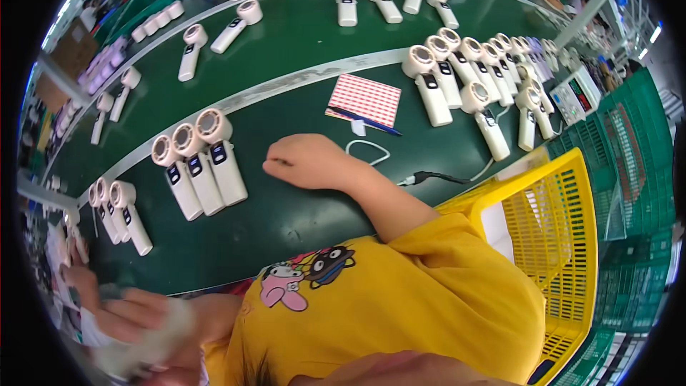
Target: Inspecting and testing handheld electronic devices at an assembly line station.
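The green worktable (300,207) fills the view, and a yellow basket (557,229) stands at four o'clock. Three white handheld fans (201,164) lie side by side at nine o'clock of the right hand (307,161), which rests curled and empty. The left hand (125,314), blurred at seven o'clock, grips a pale object (153,347).

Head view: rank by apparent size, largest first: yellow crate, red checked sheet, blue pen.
1. yellow crate, by far the largest, though it sits close to the camera.
2. red checked sheet.
3. blue pen, thin, lying along the sheet's near edge.
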Motion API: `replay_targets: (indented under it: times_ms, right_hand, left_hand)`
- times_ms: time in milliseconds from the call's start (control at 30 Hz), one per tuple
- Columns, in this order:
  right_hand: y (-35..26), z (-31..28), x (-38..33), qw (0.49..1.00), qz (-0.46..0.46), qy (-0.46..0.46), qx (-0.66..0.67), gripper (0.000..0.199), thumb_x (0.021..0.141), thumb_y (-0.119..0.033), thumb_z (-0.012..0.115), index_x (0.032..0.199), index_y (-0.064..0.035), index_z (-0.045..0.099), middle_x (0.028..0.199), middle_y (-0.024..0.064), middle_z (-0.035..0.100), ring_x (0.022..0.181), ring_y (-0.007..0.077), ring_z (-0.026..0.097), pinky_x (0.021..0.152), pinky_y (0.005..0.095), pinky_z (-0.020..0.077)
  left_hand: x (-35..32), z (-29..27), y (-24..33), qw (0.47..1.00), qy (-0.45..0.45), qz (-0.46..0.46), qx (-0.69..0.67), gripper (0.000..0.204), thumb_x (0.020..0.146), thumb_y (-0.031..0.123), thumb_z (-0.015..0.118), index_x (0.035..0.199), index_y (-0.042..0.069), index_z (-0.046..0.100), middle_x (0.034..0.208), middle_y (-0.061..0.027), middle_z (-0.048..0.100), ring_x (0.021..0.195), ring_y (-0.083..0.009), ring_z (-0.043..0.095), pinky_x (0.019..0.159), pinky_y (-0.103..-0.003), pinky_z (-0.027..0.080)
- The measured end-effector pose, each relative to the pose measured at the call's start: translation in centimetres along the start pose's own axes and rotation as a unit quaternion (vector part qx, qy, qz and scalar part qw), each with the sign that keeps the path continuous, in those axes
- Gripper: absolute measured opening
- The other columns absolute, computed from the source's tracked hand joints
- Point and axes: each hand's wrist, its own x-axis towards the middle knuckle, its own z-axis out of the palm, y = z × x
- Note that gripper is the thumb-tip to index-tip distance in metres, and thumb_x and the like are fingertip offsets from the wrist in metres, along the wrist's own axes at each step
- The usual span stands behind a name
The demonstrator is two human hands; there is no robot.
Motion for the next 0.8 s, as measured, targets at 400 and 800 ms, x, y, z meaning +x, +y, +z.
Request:
replay_targets:
  times_ms: [400, 800]
  right_hand:
    - [-1.0, -16.6, 8.5, 0.915, 0.04, 0.402, -0.006, 0.023, 0.072, -0.022, 0.05, 0.07, -0.0026, 0.06, 0.068, 0.0138, 0.061, 0.061, 0.0343, 0.055, 0.056, 0.0402, 0.0441]
    - [28.0, -34.6, 6.4, 0.764, 0.474, 0.018, -0.437, 0.03, 0.074, -0.02, 0.051, 0.097, -0.0064, 0.064, 0.094, 0.0093, 0.065, 0.084, 0.0291, 0.061, 0.071, 0.0399, 0.0493]
  left_hand:
    - [6.2, 12.2, -14.6, 0.819, 0.056, -0.564, -0.088, 0.039, 0.083, 0.016, 0.046, 0.117, 0.0, 0.037, 0.088, -0.019, 0.058, 0.06, -0.0192, 0.055, 0.046, -0.023, 0.046]
    - [6.2, 12.3, -45.2, 0.795, -0.074, -0.327, 0.506, 0.013, 0.072, 0.012, 0.053, 0.075, -0.001, 0.053, 0.074, -0.0131, 0.053, 0.065, -0.0277, 0.048, 0.063, -0.035, 0.041]
